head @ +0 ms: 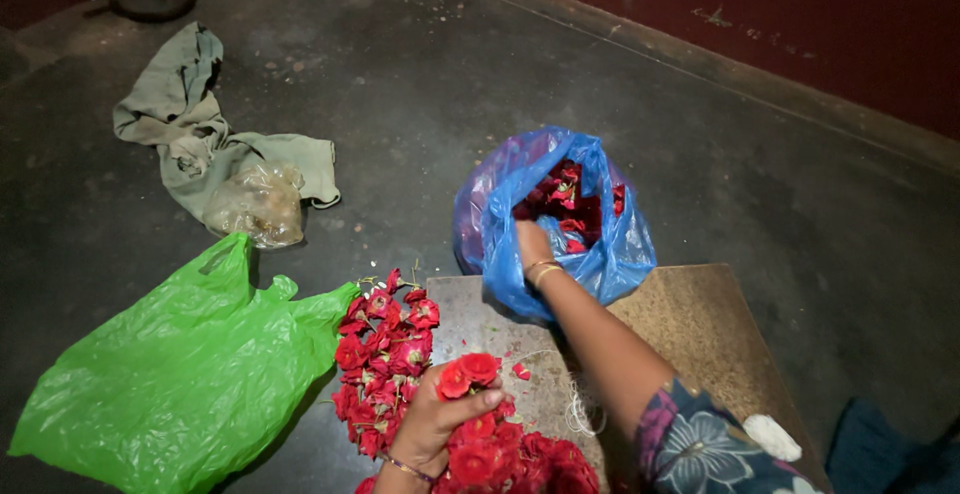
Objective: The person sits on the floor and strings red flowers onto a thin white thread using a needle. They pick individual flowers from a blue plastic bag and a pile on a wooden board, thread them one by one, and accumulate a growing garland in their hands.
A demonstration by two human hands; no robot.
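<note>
While left hand [440, 419] pinches a red rose [468, 372], right hand [533, 246] reaches into blue bag [600, 254] at 1 o'clock; its grip can't be made out.

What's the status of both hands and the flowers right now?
Left hand gripping red flowers over strung garland. Right hand reaching into blue bag of flowers. Nothing blocking; green bag lies left.
</note>
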